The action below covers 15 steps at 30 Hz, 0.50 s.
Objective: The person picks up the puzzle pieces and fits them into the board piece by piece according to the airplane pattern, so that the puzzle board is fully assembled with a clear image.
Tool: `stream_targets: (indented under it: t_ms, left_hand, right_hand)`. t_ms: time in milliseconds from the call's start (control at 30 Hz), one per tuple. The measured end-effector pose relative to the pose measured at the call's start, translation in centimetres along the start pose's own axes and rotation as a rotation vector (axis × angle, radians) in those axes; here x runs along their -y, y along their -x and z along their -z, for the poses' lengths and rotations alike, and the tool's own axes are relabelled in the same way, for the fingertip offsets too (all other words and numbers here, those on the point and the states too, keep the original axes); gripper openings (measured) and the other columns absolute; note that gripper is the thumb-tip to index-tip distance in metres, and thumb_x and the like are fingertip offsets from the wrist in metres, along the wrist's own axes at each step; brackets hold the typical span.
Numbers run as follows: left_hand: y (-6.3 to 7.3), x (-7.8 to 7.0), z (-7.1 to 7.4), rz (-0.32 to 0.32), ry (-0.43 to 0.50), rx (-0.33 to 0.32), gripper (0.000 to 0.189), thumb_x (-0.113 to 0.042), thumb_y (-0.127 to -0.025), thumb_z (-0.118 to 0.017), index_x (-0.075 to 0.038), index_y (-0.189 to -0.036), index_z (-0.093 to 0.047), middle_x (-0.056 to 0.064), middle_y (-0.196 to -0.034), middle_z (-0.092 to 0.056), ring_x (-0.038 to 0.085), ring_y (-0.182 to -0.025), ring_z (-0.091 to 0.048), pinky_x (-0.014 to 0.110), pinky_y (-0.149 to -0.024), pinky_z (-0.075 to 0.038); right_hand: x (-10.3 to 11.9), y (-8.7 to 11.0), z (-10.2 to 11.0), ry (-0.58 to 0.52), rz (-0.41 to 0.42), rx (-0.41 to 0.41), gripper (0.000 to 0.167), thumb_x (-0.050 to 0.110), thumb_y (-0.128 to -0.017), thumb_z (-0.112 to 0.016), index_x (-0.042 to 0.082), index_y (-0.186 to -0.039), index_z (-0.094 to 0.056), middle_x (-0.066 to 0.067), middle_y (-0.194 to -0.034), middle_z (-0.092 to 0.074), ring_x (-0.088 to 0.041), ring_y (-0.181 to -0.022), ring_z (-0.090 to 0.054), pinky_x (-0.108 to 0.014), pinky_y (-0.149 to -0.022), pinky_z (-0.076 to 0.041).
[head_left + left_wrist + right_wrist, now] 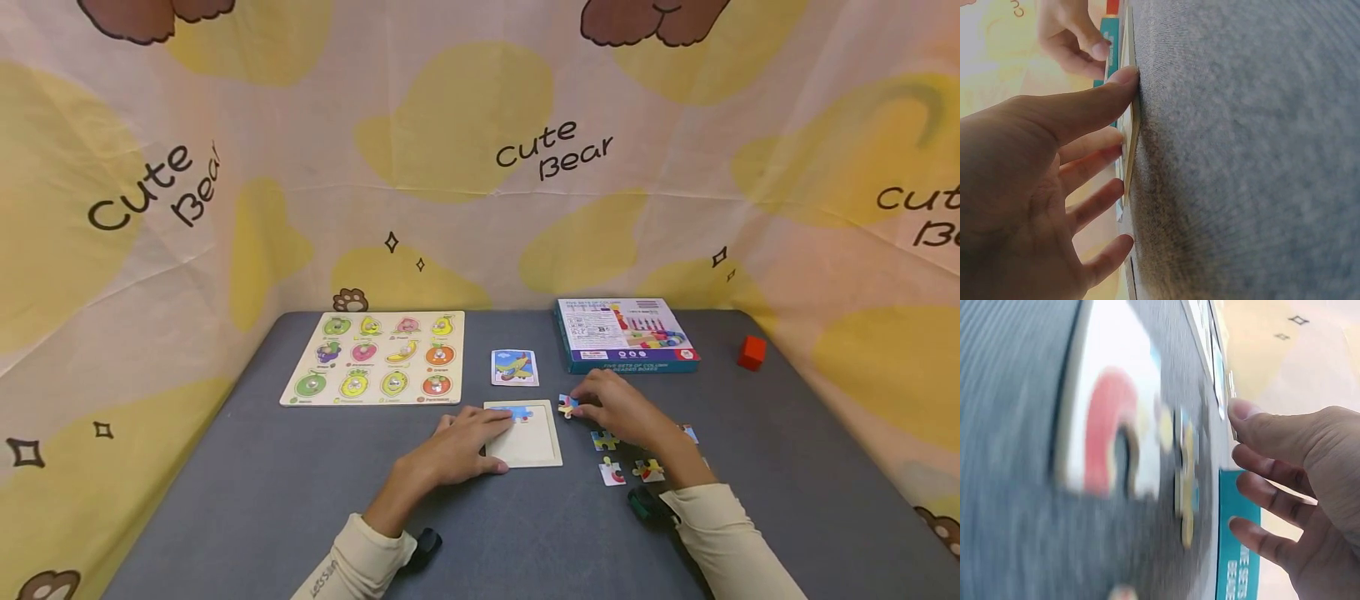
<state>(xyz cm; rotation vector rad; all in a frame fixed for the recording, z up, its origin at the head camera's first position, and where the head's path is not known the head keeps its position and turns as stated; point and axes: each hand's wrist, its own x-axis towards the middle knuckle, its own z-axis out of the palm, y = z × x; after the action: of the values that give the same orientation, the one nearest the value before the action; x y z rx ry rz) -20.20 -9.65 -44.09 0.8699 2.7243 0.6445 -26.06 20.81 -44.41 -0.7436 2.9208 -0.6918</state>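
Note:
My left hand (463,443) rests on a pale square puzzle tray (531,450), thumb at its near edge and fingers stretched over its left side. In the left wrist view the thumb (1100,100) lies on the tray's rim. A blue puzzle piece (522,412) lies inside the tray's top edge, partly covered by fingertips. Right of the tray, my right hand (621,408) pinches a jigsaw piece (566,407) between thumb and forefinger. Under and beside the right forearm lie several loose pieces, among them a white and red one (612,473) and a yellowish one (604,440).
Behind the tray lies a picture card (514,367) with an airplane. A wooden fruit board (458,327) lies back left. At the back right are a flat teal and white box (588,329) and a red block (752,352). A printed cloth hangs around the grey table (300,500).

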Motion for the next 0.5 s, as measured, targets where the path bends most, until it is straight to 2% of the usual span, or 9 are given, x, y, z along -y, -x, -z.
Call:
stream_targets:
  t_ms: [500]
  left_hand:
    - [-0.1,-0.1,0.0,0.020,-0.020,0.014,0.066,-0.034,-0.099,-0.077,-0.014,-0.157,-0.054,-0.001,-0.165,-0.046,0.028,-0.145,-0.042,0.051,-0.099,-0.034]
  right_hand:
    - [3.0,-1.6,-1.6,-0.007,0.029,0.053,0.018,0.019,-0.099,-0.076,0.008,-0.114,-0.081,0.001,-0.105,-0.067,-0.019,-0.101,-0.057,-0.045,-0.093,-0.050]
